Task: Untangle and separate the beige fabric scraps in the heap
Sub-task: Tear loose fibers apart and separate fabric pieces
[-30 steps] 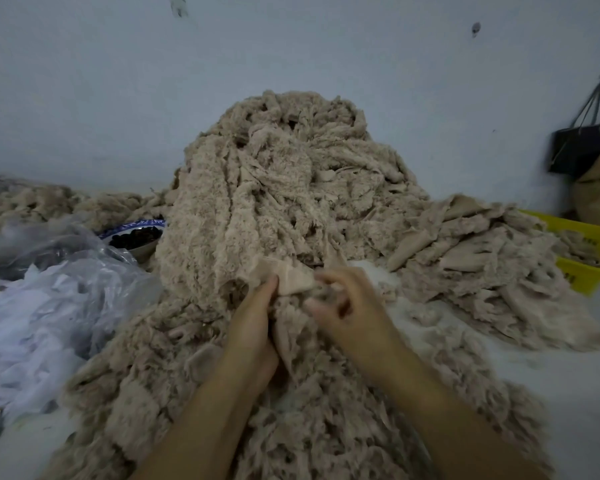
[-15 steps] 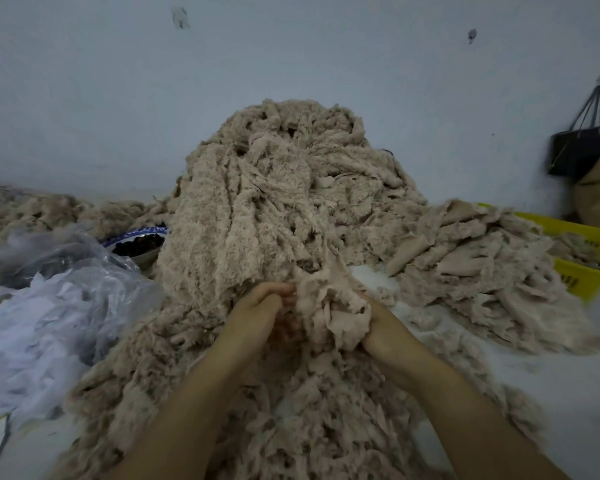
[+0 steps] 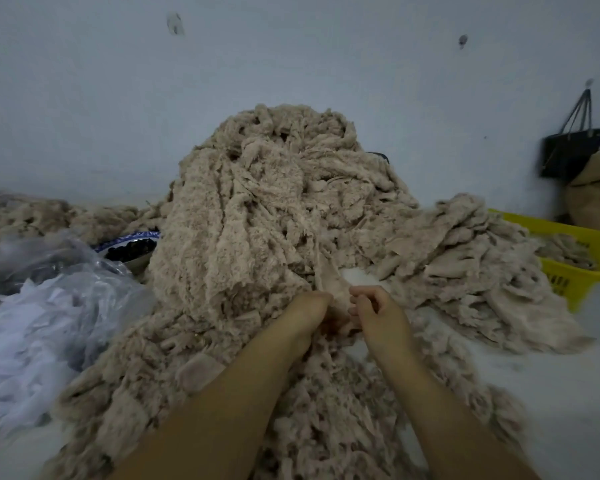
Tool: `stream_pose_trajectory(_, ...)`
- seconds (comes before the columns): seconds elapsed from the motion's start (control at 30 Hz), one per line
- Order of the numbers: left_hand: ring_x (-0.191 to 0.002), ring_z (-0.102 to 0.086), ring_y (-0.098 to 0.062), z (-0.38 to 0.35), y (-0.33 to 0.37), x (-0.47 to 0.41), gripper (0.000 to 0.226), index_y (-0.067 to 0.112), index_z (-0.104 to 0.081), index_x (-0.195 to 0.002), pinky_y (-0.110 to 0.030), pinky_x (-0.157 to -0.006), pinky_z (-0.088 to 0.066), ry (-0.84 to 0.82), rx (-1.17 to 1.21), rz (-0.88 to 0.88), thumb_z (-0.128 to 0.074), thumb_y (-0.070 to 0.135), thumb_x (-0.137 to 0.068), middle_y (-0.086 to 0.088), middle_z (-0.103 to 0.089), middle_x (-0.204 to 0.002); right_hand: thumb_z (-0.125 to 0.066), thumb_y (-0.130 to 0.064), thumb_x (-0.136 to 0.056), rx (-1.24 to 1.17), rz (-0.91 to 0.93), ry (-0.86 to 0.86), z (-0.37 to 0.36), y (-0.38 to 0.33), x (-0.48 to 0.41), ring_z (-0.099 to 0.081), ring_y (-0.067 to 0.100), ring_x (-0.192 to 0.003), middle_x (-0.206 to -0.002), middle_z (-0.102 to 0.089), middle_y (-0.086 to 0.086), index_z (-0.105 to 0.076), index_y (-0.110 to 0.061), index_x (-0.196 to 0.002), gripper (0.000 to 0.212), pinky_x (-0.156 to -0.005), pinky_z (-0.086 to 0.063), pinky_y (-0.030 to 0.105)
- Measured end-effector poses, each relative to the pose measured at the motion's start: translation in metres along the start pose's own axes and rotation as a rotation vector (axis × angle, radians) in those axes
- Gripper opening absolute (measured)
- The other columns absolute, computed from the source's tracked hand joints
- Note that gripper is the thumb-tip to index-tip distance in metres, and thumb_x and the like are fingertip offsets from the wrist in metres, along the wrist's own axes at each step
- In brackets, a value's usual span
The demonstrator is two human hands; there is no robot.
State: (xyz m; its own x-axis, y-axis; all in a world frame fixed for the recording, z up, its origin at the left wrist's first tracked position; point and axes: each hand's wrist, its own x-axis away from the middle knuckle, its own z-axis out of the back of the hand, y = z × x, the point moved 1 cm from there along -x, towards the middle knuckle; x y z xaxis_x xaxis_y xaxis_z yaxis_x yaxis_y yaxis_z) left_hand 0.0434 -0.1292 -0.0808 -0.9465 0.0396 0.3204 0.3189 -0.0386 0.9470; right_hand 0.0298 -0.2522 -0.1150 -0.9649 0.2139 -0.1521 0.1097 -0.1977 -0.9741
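Two bare hands meet at the foot of one tall heap (image 3: 257,216) of beige scraps: left hand (image 3: 307,311) and right hand (image 3: 378,310) each have fingers curled tight on one scrap (image 3: 329,282) stretched up from between them. Beyond: one flatter scrap pile (image 3: 465,258), one yellow crate (image 3: 582,258), one clear plastic bag (image 3: 42,306), one black bag (image 3: 568,150) hanging on the wall.

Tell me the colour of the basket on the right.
Yellow basket, clearest in the head view.
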Motion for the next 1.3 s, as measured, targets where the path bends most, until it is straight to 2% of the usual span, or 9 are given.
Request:
stream_pose_trajectory(0.13, -0.077, -0.067, -0.019, 0.007, 0.003, 0.007, 0.028, -0.002, -0.065, -0.086, -0.021, -0.065, -0.057, 0.033, 0.466, -0.028, -0.048, 0.01, -0.103, -0.013, -0.067, -0.086, -0.045, -0.031, -0.102, 0.035, -0.003, 0.023, 0.004, -0.002, 0.001, -0.065, 0.019, -0.094, -0.103, -0.066, -0.001, -0.06, -0.026, -0.114, 0.02, -0.088, -0.056, 0.047)
stream_pose_trajectory(0.3, -0.046, -0.051, -0.015, 0.014, -0.004, 0.042, 0.05, 0.013, -0.056, -0.048, -0.021, -0.045, -0.044, -0.236, 0.271, -0.109, -0.068, 0.047, -0.083, -0.006, -0.053, -0.053, -0.046, -0.044, -0.102, -0.369, -0.304, -0.239, -0.006, -0.012, 0.004, -0.07, 0.021, -0.079, -0.087, -0.072, 0.003, -0.073, -0.024, -0.094, 0.035, -0.073, -0.058, 0.036)
stream_pose_trajectory(0.43, -0.045, -0.051, -0.012, 0.015, -0.007, 0.055, 0.049, 0.017, -0.055, -0.048, -0.018, -0.047, -0.043, -0.245, 0.105, -0.16, -0.078, 0.057, -0.065, -0.004, -0.056, -0.05, -0.058, -0.039, -0.096, -0.543, -0.236, -0.444, -0.011, -0.015, 0.021, -0.067, 0.01, -0.057, -0.067, -0.071, -0.002, -0.077, -0.025, -0.07, 0.035, -0.051, -0.053, 0.02)
stream_pose_trajectory(0.67, -0.037, -0.047, -0.01, 0.033, -0.016, 0.055, 0.042, 0.022, -0.056, -0.051, -0.018, -0.038, -0.035, -0.13, 0.1, -0.112, -0.069, 0.023, -0.091, 0.001, -0.054, -0.046, -0.06, -0.025, -0.098, -0.679, -0.359, -0.205, -0.004, -0.017, 0.008, -0.074, 0.022, -0.092, -0.105, -0.075, 0.01, -0.066, -0.014, -0.113, 0.019, -0.072, -0.059, 0.033)
stream_pose_trajectory(0.8, -0.062, -0.068, -0.007, 0.045, -0.008, 0.065, 0.018, 0.021, -0.072, -0.069, -0.016, -0.055, -0.051, -0.195, 0.053, -0.171, -0.079, 0.037, -0.069, 0.001, -0.072, -0.069, -0.055, -0.022, -0.101, -0.748, -0.384, -0.129, -0.007, -0.019, 0.005, -0.071, 0.014, -0.063, -0.079, -0.075, 0.006, -0.074, -0.013, -0.085, 0.027, -0.052, -0.054, 0.024)
stream_pose_trajectory(0.93, -0.083, -0.072, -0.013, 0.06, -0.007, 0.071, 0.029, 0.021, -0.079, -0.081, -0.02, -0.071, -0.054, -0.344, -0.126, -0.135, -0.084, 0.041, -0.06, -0.004, -0.077, -0.092, -0.053, -0.023, -0.101, -0.608, -0.343, -0.002, 0.002, -0.014, 0.002, -0.067, 0.015, -0.072, -0.081, -0.072, 0.004, -0.073, -0.012, -0.089, 0.026, -0.058, -0.052, 0.027)
stream_pose_trajectory(1.03, -0.078, -0.074, -0.022, 0.077, -0.002, 0.065, 0.014, 0.019, -0.08, -0.083, -0.03, -0.066, -0.058, -0.26, 0.287, -0.189, -0.077, 0.03, -0.076, -0.011, -0.075, -0.088, -0.048, -0.023, -0.103, -0.447, -0.293, 0.038, 0.007, -0.009, 0.0, -0.063, 0.013, -0.076, -0.092, -0.07, 0.005, -0.072, -0.011, -0.1, 0.027, -0.055, -0.049, 0.023)
stream_pose_trajectory(1.13, -0.079, -0.075, -0.028, 0.092, -0.003, 0.057, 0.017, 0.017, -0.081, -0.094, -0.04, -0.065, -0.06, -0.208, 0.663, -0.19, -0.072, 0.026, -0.082, -0.012, -0.076, -0.088, -0.043, -0.036, -0.104, -0.134, -0.207, -0.081, 0.005, -0.012, 0.008, -0.056, 0.005, -0.051, -0.068, -0.07, -0.001, -0.077, -0.016, -0.077, 0.048, -0.048, -0.042, 0.02)
stream_pose_trajectory(1.3, -0.087, -0.075, -0.029, 0.092, -0.01, 0.053, 0.029, 0.021, -0.078, -0.109, -0.042, -0.068, -0.06, -0.195, 0.782, -0.235, -0.069, 0.027, -0.082, -0.01, -0.077, -0.095, -0.052, -0.04, -0.099, 0.333, 0.159, -0.056, -0.004, -0.022, 0.021, -0.04, 0.01, -0.054, -0.062, -0.046, -0.004, -0.048, -0.011, -0.064, 0.045, -0.053, -0.03, 0.025)
